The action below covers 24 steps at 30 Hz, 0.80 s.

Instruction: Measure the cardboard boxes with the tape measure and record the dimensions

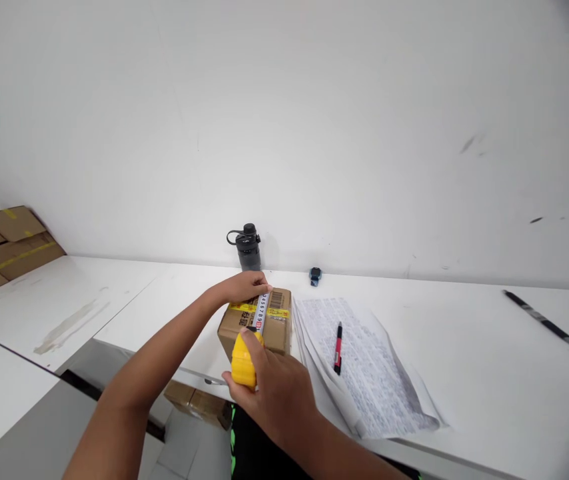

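Note:
A small cardboard box (277, 335) with yellow tape and a barcode sits near the front edge of the white table (464, 373). My right hand (284, 393) grips a yellow tape measure (243, 363) at the box's near side. Its printed blade (261, 311) is drawn out across the top of the box, away from me. At the far edge, my left hand (243, 287) pinches the blade's end, fingers curled down; the blade's tip is hidden there.
Right of the box lie written sheets (369, 373) with a red pen (338, 348) on top. A black bottle (248, 248) and a watch (315, 276) stand near the wall. A black-and-grey pen (542, 319) lies far right; cardboard boxes (19, 250) are stacked far left, another carton (197, 403) below the table.

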{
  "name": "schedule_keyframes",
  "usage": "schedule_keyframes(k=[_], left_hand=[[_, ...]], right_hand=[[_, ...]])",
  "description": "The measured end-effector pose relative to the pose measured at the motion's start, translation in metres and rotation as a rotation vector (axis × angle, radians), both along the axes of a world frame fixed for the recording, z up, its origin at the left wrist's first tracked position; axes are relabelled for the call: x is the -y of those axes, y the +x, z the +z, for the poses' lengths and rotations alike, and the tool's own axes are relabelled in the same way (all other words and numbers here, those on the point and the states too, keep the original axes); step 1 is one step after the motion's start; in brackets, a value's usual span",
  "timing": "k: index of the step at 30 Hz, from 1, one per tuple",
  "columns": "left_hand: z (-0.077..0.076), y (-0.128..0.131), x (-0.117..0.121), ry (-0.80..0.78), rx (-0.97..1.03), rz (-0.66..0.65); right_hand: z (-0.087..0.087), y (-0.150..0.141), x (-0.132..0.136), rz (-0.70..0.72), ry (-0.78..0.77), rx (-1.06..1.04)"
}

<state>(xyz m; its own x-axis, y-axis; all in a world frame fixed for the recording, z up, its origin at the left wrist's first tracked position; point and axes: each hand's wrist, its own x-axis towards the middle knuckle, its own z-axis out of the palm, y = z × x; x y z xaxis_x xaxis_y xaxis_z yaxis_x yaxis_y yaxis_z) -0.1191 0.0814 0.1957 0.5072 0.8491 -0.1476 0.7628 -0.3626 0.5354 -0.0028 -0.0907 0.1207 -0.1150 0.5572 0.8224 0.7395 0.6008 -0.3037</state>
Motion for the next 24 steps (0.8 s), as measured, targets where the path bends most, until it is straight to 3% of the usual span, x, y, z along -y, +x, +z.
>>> schedule_keyframes(k=[3, 8, 12, 14, 17, 21, 24], left_hand=[[0.005, -0.005, 0.01, 0.037, 0.106, 0.061], [0.031, -0.003, 0.045, 0.184, 0.336, 0.121], [0.037, 0.015, 0.089, 0.063, 0.349, 0.088], [0.03, 0.021, 0.104, 0.006, 0.32, -0.006], [0.013, 0.014, 0.109, 0.088, 0.32, -0.111], [-0.01, -0.028, 0.097, 0.222, 0.21, -0.013], [-0.029, -0.072, 0.095, 0.254, 0.245, 0.088]], right_hand=[[-0.002, 0.006, 0.005, 0.0, -0.027, -0.015], [-0.019, 0.034, 0.015, -0.016, 0.001, -0.054], [-0.045, 0.057, 0.016, -0.015, 0.002, -0.147], [-0.059, 0.065, 0.015, -0.004, 0.005, -0.193], [-0.073, 0.072, 0.014, 0.022, -0.024, -0.29], [-0.07, 0.077, 0.012, 0.114, -0.244, -0.57], [-0.052, 0.082, 0.003, 0.335, -0.506, -0.912]])
